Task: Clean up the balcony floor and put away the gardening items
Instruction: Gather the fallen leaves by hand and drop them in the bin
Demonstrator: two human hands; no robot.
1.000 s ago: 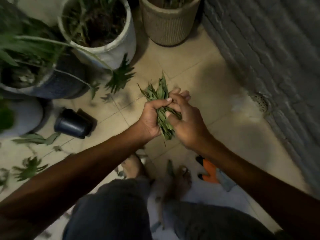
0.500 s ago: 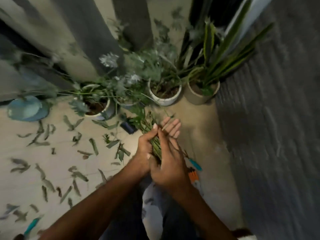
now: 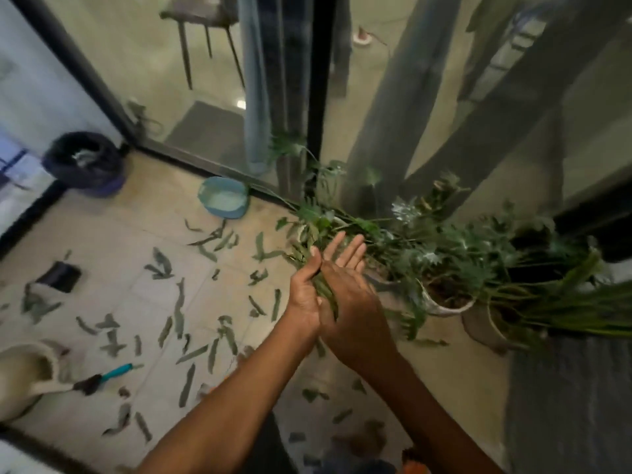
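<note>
View swung left from the corner pots, dark bin (image 3: 83,163) and blue dish (image 3: 224,201) now visible, right hand (image 3: 349,295) fingers straightened over leaf bundle (image 3: 325,289)

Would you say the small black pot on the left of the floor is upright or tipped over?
Tipped over. The small black pot lies on its side on the tiled floor, its dark side facing up, among scattered leaves.

A bunch of green leaves (image 3: 325,292) sits pressed between two hands; cut leaves (image 3: 178,313) litter the floor tiles.
</note>
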